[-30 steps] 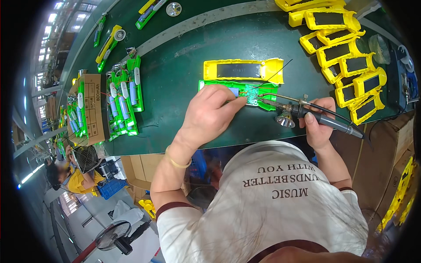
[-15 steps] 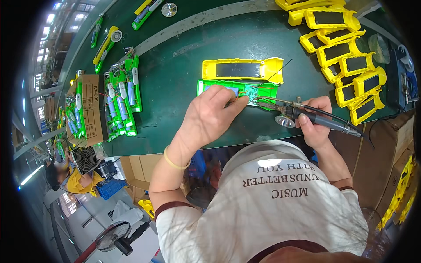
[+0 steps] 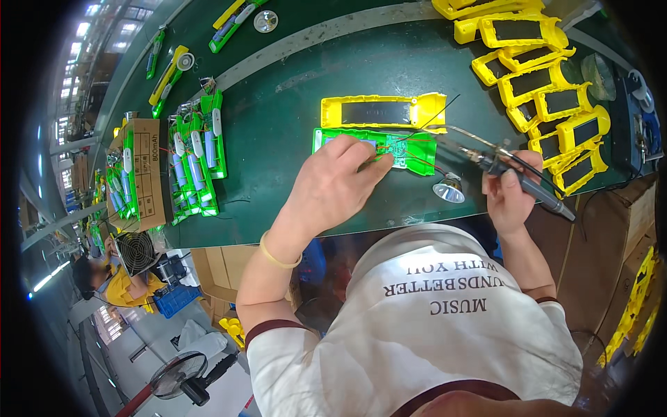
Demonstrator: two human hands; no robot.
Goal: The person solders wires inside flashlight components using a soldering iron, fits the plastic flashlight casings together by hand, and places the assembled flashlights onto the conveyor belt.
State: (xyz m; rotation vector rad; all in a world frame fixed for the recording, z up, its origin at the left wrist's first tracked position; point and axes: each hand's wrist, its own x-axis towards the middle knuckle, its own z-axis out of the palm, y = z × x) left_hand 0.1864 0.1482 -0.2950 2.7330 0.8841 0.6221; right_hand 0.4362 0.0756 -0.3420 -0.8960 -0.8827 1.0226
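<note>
On my flat green table (image 3: pixel 278 111), a long yellow plastic shell (image 3: pixel 375 112) lies beyond my long green plastic casing (image 3: pixel 421 148), left of overlapping yellow plastic shells (image 3: pixel 563 101).

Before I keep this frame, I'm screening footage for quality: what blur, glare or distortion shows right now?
Head view, right of centre: the soldering iron looks smeared toward its tip; head view, just below that tip: the silvery reflector cup glints; head view, far left: the lamp tube burns out white; head view, top: the long grey strip bends, a fisheye effect.
</note>
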